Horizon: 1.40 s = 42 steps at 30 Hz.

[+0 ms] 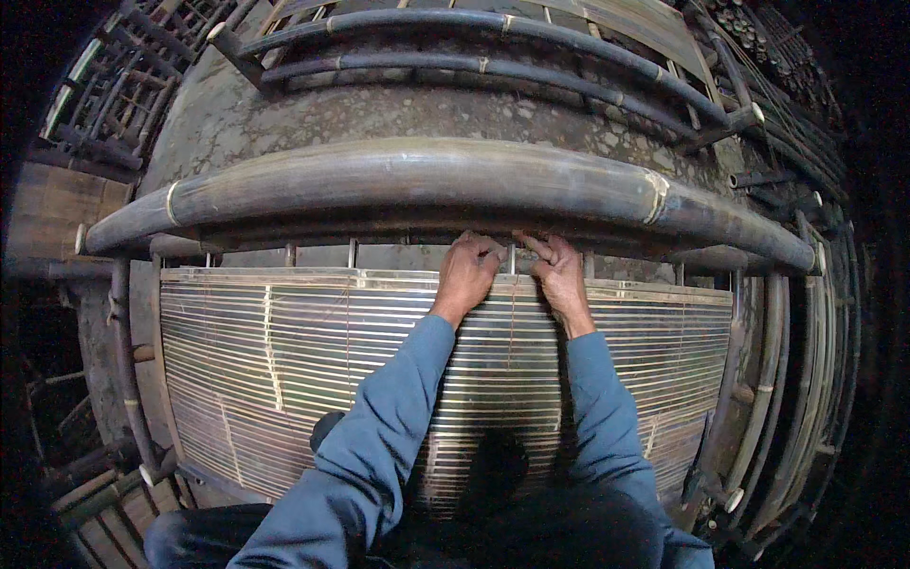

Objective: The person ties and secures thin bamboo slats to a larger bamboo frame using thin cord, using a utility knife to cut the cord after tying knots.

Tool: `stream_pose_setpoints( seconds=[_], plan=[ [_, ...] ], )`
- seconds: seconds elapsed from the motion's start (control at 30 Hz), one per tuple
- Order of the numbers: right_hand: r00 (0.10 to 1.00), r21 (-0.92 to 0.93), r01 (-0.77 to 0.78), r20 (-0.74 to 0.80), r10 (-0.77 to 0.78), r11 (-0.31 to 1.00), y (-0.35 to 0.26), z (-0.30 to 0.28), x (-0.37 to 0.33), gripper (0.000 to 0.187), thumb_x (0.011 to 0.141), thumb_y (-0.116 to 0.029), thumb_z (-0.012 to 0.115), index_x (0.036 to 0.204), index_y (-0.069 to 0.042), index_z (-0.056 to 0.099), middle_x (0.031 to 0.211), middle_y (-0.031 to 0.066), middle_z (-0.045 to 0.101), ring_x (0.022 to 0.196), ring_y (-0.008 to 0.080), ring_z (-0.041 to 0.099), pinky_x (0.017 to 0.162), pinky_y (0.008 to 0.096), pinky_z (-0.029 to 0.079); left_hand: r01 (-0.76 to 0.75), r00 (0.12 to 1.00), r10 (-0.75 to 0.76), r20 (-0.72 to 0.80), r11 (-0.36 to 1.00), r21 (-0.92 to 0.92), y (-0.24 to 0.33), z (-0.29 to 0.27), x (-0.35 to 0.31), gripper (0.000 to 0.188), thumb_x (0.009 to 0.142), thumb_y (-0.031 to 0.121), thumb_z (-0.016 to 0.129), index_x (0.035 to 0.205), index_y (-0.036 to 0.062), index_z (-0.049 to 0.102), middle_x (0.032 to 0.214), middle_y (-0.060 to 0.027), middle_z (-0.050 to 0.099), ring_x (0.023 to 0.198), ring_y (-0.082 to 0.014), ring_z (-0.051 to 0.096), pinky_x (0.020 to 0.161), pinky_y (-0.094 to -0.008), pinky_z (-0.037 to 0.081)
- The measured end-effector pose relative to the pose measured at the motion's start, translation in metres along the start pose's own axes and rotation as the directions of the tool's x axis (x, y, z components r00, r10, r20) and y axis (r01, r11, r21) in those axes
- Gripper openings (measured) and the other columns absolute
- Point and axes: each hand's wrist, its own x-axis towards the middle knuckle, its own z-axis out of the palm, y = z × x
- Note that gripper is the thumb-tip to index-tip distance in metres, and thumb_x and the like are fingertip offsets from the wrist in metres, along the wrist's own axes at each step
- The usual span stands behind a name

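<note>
My two hands are at the gap between a slatted bamboo panel (pixel 313 327) and a thick bamboo pole (pixel 408 175) lying across in front of me. My left hand (pixel 466 273) is closed in a pinch just under the pole; what its fingertips hold is too small to make out. To its right, my right hand (pixel 563 277) has curled fingers, with one fingertip pointing left under the pole; anything in its grip is hidden. Between the hands stands a pale upright peg (pixel 513 259). A thin brown cord (pixel 513 327) runs down over the slats below it.
The panel sits in a bamboo frame with a side post (pixel 125 351) at left. Beyond the thick pole, more bamboo rails (pixel 483 64) stand over a rough stony floor (pixel 313 119). Long bamboo poles (pixel 782 379) run along the right. Stacked frames (pixel 118 85) fill the far left.
</note>
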Motion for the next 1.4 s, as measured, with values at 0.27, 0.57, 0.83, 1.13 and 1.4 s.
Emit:
stream_pose_setpoints(
  seconds=[0.27,0.57,0.83,1.13,1.4],
  plan=[
    [0.933,-0.146,0.004,-0.356,-0.056,0.989,0.003,-0.008,-0.016,0.025,0.085,-0.007,0.059,0.105,0.004,0.071,0.104,0.0223,0.075,0.099,0.0349,0.071,0.086,0.0433,0.052,-0.021,1.000,0.017,-0.026,0.982,-0.187,-0.018,-0.002,0.005,0.021,0.090,0.019,0.065,0.094,-0.0004,0.073,0.096,-0.0191,0.071,0.090,-0.0347,0.068,0.085,-0.0429,0.052],
    [0.905,-0.629,0.146,-0.227,-0.360,0.763,-0.023,0.012,-0.040,0.022,0.083,-0.016,0.073,0.099,-0.001,0.075,0.088,0.0178,0.074,0.085,0.0360,0.069,0.081,0.0450,0.053,0.106,0.994,-0.104,0.021,0.982,-0.156,-0.015,-0.007,0.009,0.020,0.085,0.016,0.067,0.094,0.0016,0.077,0.097,-0.0152,0.077,0.093,-0.0260,0.072,0.088,-0.0361,0.054],
    [0.937,0.187,0.026,-0.346,0.041,0.982,-0.019,0.005,-0.029,0.024,0.095,-0.012,0.069,0.109,0.007,0.073,0.089,0.0132,0.077,0.084,0.0138,0.070,0.080,0.0286,0.053,0.063,0.998,-0.061,0.016,0.991,-0.116,-0.014,-0.010,0.009,0.019,0.085,0.017,0.068,0.092,0.0024,0.078,0.096,-0.0139,0.077,0.091,-0.0249,0.073,0.088,-0.0355,0.054],
    [0.976,0.277,-0.082,-0.174,0.134,0.957,-0.013,-0.008,-0.048,0.023,0.102,-0.008,0.059,0.121,0.003,0.051,0.070,0.0054,0.060,0.064,0.0121,0.056,0.062,0.0289,0.048,-0.006,1.000,0.006,-0.002,0.989,-0.150,-0.003,-0.009,0.004,0.018,0.081,0.012,0.070,0.096,0.0034,0.077,0.098,-0.0151,0.075,0.100,-0.0303,0.069,0.093,-0.0386,0.052],
    [0.992,0.026,0.126,-0.007,-0.126,0.992,-0.050,0.013,-0.039,0.018,0.099,-0.007,0.061,0.109,-0.001,0.047,0.072,0.0065,0.064,0.065,0.0133,0.060,0.061,0.0305,0.050,-0.277,0.960,0.280,-0.019,0.958,0.077,0.027,0.016,-0.041,0.017,0.087,0.013,0.074,0.099,0.0022,0.074,0.089,-0.0170,0.072,0.085,-0.0356,0.068,0.079,-0.0416,0.053]
  ],
)
